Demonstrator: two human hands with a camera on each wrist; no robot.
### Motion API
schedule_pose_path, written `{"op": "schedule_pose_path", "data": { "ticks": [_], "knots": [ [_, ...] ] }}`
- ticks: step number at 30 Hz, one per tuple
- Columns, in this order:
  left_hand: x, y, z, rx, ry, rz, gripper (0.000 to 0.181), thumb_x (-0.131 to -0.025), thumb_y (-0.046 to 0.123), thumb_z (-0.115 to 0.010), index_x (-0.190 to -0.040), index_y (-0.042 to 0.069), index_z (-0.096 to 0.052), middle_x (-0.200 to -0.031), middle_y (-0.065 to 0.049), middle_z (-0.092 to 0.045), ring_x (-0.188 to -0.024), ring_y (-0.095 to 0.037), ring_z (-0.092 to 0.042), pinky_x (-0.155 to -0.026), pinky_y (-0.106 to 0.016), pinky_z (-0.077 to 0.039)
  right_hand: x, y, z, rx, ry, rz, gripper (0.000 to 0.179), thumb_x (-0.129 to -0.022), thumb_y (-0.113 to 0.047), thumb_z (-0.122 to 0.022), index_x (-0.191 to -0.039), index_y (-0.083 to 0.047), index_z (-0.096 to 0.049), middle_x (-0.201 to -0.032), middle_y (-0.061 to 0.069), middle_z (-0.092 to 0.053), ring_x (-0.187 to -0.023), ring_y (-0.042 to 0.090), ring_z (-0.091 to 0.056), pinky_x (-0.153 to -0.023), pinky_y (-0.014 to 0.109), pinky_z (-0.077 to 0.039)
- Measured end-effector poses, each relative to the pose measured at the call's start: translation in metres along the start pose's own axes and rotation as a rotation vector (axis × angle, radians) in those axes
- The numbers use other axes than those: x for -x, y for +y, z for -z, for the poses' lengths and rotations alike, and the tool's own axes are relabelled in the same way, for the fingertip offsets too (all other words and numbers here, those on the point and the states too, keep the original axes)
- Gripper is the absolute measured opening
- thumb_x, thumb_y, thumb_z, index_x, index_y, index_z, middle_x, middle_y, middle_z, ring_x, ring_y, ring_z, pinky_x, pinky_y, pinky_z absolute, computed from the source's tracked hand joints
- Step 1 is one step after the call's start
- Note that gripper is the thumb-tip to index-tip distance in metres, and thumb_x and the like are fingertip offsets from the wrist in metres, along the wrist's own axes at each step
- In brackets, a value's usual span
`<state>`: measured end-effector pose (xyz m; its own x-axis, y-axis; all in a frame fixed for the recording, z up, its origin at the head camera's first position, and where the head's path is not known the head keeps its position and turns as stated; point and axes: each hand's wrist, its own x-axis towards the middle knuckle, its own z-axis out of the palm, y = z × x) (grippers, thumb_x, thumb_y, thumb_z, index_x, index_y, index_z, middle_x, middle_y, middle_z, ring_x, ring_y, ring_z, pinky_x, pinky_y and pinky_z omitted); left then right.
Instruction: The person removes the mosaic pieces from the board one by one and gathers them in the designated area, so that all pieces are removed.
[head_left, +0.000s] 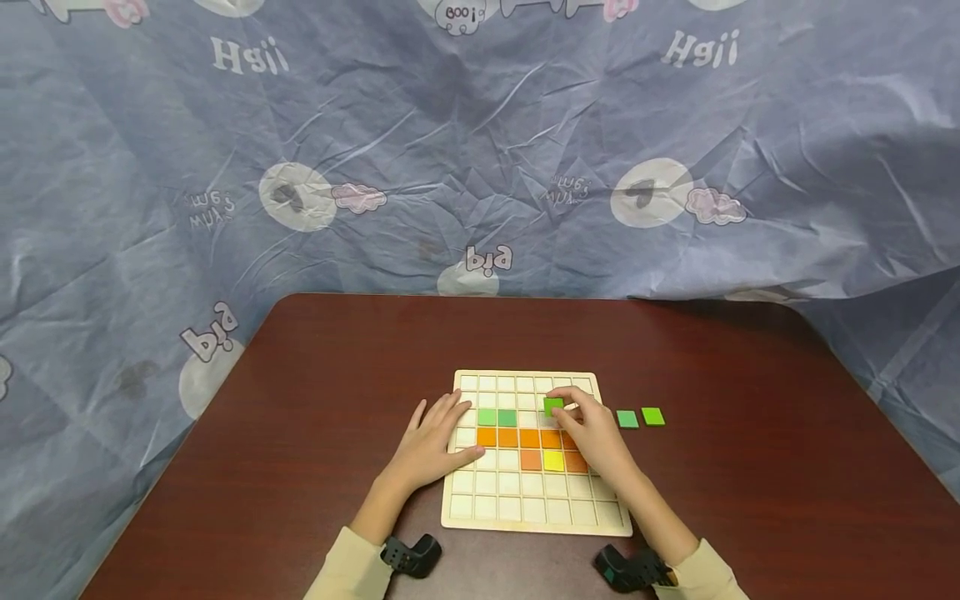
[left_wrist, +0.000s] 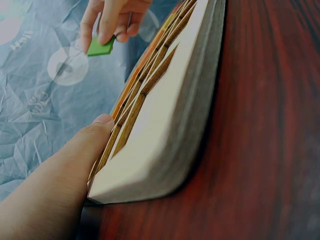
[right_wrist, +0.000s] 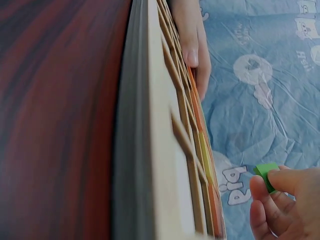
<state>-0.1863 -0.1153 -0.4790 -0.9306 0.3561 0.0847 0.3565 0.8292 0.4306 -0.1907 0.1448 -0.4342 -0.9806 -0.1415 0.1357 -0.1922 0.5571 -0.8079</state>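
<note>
A pale wooden grid board (head_left: 495, 507) lies on the table. Above its upper right part, my right hand (head_left: 594, 429) pinches a green square tile (head_left: 553, 405) between thumb and fingers; the right wrist view shows this tile (right_wrist: 267, 175) held clear of the board. My left hand (head_left: 433, 446) rests on the board's left edge with fingers spread, thumb on the rim in the left wrist view. In the grid sit two green tiles (head_left: 497, 417), a row of orange tiles (head_left: 507, 437), and below them a yellow tile (head_left: 553, 461) between orange-toned tiles. My right hand partly covers the row's right end.
Right of the board, a teal-green tile (head_left: 627, 419) and a bright green tile (head_left: 653, 417) lie on the dark red-brown table (head_left: 360, 367). A blue printed cloth (head_left: 420, 150) hangs behind the table. Each wrist wears a black device (head_left: 411, 556).
</note>
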Motion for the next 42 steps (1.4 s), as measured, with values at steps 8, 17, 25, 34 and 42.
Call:
{"op": "schedule_pose_path", "data": {
  "ticks": [8,17,25,34,42],
  "knots": [
    [-0.001,0.0,0.001,-0.015,-0.003,-0.001,0.077,-0.081,0.066,-0.045,-0.142,0.022,-0.031,-0.153,0.003,-0.018,-0.141,-0.017,-0.018,-0.114,-0.047,-0.004,0.008,0.011,0.02,0.012,0.044,-0.001,0.024,-0.088,-0.013,-0.059,-0.112,-0.015,-0.059,-0.097,0.008,-0.059,-0.073,0.019,-0.064,-0.054,0.02,-0.043],
    [0.0,0.0,-0.001,-0.001,-0.002,-0.002,0.077,-0.081,0.066,-0.044,-0.143,0.022,-0.03,-0.153,0.003,-0.016,-0.141,-0.016,-0.017,-0.114,-0.047,-0.003,0.012,0.031,0.046,0.108,0.12,0.043,0.026,-0.088,-0.011,-0.059,-0.114,-0.012,-0.06,-0.091,0.006,-0.058,-0.071,0.02,-0.061,-0.056,0.018,-0.046],
    [0.001,0.0,0.0,0.0,0.005,-0.002,0.077,-0.08,0.067,-0.045,-0.142,0.022,-0.032,-0.153,0.002,-0.018,-0.141,-0.017,-0.018,-0.114,-0.048,-0.003,0.015,0.049,0.073,0.155,0.193,0.003,0.028,-0.09,-0.018,-0.056,-0.117,-0.012,-0.059,-0.091,0.008,-0.06,-0.069,0.01,-0.06,-0.052,0.019,-0.04],
    [0.001,0.001,0.0,0.003,0.006,-0.004,0.077,-0.081,0.067,-0.044,-0.142,0.022,-0.032,-0.153,0.002,-0.019,-0.141,-0.017,-0.018,-0.114,-0.048,-0.003,0.016,0.073,0.097,0.188,0.242,-0.062,0.032,-0.092,-0.023,-0.054,-0.121,-0.012,-0.058,-0.092,0.011,-0.064,-0.066,-0.001,-0.056,-0.052,0.02,-0.038],
    [0.001,0.001,0.001,0.005,0.004,-0.009,0.077,-0.081,0.065,-0.045,-0.142,0.021,-0.031,-0.153,0.001,-0.018,-0.141,-0.018,-0.018,-0.114,-0.048,-0.004,0.019,0.095,0.112,0.208,0.228,-0.096,0.034,-0.092,-0.028,-0.052,-0.121,-0.01,-0.057,-0.091,0.007,-0.062,-0.067,-0.012,-0.05,-0.054,0.02,-0.039]
  ]
}}
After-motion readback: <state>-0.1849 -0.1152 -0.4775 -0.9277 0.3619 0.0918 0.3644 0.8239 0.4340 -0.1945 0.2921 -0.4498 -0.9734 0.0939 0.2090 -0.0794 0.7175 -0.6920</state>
